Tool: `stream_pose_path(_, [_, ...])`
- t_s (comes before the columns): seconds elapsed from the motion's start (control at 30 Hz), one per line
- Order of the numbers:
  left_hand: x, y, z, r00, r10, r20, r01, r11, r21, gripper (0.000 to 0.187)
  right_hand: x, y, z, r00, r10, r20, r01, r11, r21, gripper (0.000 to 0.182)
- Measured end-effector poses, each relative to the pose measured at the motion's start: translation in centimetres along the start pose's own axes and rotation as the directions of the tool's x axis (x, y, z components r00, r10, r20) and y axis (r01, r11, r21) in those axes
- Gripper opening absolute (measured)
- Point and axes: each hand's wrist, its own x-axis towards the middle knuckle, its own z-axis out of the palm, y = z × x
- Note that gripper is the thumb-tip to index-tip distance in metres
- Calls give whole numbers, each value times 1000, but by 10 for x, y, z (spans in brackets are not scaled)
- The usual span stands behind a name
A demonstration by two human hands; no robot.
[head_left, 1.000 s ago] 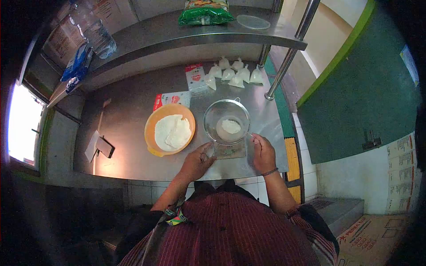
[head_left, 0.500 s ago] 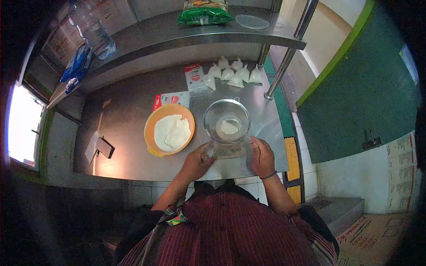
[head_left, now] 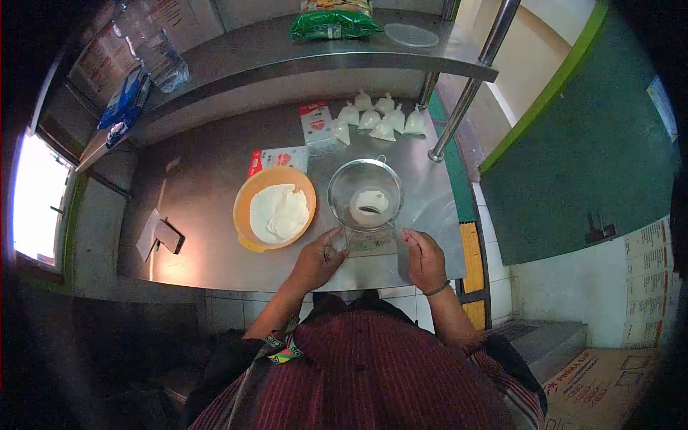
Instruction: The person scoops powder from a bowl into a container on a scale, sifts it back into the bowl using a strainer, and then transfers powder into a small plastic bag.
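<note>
A round metal strainer (head_left: 351, 175) with white powder (head_left: 373, 199) and a spoon (head_left: 368, 209) inside stands over a scale (head_left: 380, 245). At its lower left, my left hand (head_left: 319, 259) is closed with the fingertips beside the scale; what they grip is too small to tell. On the other side, the fingers of my right hand (head_left: 426, 262) are pressed together near the spoon's handle end, and their contents are unclear. Left of the strainer, an orange bowl (head_left: 244, 197) holds a heap of white powder (head_left: 281, 213).
Several tied bags of white powder (head_left: 384, 129) stand at the back beside a red-and-white packet (head_left: 314, 122). A second packet (head_left: 287, 158) lies behind the bowl. A phone-like object (head_left: 169, 236) is at left. Overhead runs a metal shelf (head_left: 265, 64) with a bottle (head_left: 161, 64).
The spoon in the strainer has shifted and its bowl looks darker, with less powder on it. My right hand has moved slightly down, away from the strainer rim.
</note>
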Motion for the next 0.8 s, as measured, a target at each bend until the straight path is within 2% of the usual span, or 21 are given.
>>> stream_pose_path(0.07, [0,7,-5,994,-97,50,97,995,10,63,0,-3,-1,1000,-4,7,4,1000,-11,23])
stream_pose_path(0.1, [1,0,-2,994,-96,50,96,995,9,63,1,-5,-2,1000,-10,14,10,1000,-20,23])
stream_pose_path(0.17, [3,-12,4,978,185,-97,-175,979,101,63,0,-2,-1,1000,4,26,-4,1000,-14,23])
stream_pose_path(0.2, [2,-12,4,978,183,-98,-174,980,99,63,0,0,-1,999,18,38,-18,1000,-7,24])
stream_pose_path(0.27, [1,-11,2,994,100,-46,-97,992,77,63,1,-1,-1,999,26,40,-25,999,-22,24])
stream_pose_path(0.4, [0,-6,0,994,100,-51,-100,995,14,62,2,1,1,998,41,46,-40,999,-3,26])
stream_pose_path(0.47, [-1,3,-5,997,-57,54,59,997,-40,63,3,2,1,998,35,49,-34,999,-19,26])
stream_pose_path(0.6, [-1,4,-7,1000,-12,22,10,998,68,63,9,-6,-4,998,34,56,-32,999,-27,24])
stream_pose_path(0.7, [-2,3,-7,996,-77,44,74,996,54,63,10,1,1,1000,7,31,-4,998,-68,23])
stream_pose_path(0.77, [-2,-6,-2,992,111,-55,-110,994,22,63,11,4,2,1000,-6,27,8,997,-78,22])
stream_pose_path(0.8, [-3,-8,-1,992,110,-57,-109,994,22,63,12,4,2,1000,-17,22,18,996,-88,22])
